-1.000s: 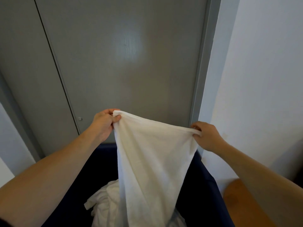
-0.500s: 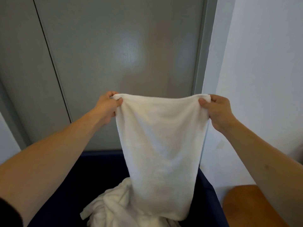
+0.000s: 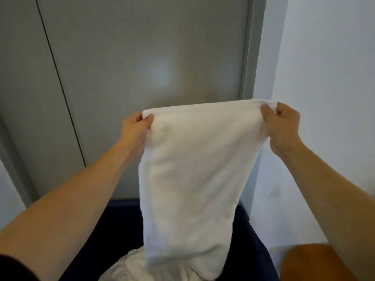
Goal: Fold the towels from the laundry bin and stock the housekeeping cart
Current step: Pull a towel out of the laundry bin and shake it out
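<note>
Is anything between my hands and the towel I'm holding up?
No. The left hand and the right hand each pinch a top corner of the white towel directly, with nothing visible between.

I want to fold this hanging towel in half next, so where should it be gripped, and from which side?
Keep the towel by its two top corners, where the left hand and right hand pinch it, each coming in from its own outer side. The top edge is stretched straight between them and the towel hangs flat over the bin.
</note>
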